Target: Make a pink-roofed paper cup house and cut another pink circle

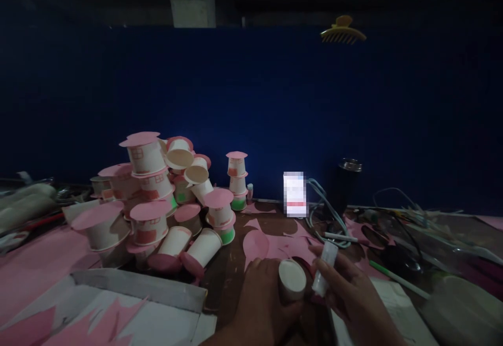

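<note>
Low in the middle of the head view, my left hand (pixel 261 296) is closed around a white paper cup (pixel 292 277). The cup's round pale end faces up toward me. Just right of it, my right hand (pixel 349 288) grips a white translucent glue stick (pixel 326 268) between thumb and fingers. The glue stick is tilted and sits beside the cup, apart from its rim. Behind both hands lies a cut-out pink paper sheet (pixel 288 245) with a loose pink disc (pixel 255 245) on it.
Paper-cup houses with pink paper roofs (pixel 141 139) are piled at left, beside a stacked cup tower (pixel 237 183). A white box (pixel 157 314) holds pink scraps. A lit phone (pixel 295 194), dark bottle (pixel 341 189), cable (pixel 320 210) and green stick (pixel 398 279) lie beyond and right.
</note>
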Motion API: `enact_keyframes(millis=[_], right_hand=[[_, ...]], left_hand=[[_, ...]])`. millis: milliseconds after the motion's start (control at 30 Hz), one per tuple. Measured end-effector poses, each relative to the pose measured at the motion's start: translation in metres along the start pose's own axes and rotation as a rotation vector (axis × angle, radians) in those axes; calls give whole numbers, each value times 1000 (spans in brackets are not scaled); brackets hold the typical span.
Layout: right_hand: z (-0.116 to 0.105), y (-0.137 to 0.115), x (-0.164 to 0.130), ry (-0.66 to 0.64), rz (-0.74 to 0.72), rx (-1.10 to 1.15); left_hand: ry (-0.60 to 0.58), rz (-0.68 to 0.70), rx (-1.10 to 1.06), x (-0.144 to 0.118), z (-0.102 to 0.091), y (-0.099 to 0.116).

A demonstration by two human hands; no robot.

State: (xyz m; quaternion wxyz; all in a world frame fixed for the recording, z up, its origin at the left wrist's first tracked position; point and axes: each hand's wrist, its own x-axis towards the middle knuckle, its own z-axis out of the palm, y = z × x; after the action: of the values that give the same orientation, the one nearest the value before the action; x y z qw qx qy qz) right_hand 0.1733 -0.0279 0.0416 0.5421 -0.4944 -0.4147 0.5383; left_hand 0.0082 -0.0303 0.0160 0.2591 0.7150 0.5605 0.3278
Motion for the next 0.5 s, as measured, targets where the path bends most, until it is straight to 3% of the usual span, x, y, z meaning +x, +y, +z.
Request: enact_keyframes(millis=[300,500], right_hand=[[5,-15,-11,-98,-39,92],[6,-16,-11,-15,12,101]], left_hand=[[-1,11,6,1,4,-6],[-33,-31,10,2,0,-2]])
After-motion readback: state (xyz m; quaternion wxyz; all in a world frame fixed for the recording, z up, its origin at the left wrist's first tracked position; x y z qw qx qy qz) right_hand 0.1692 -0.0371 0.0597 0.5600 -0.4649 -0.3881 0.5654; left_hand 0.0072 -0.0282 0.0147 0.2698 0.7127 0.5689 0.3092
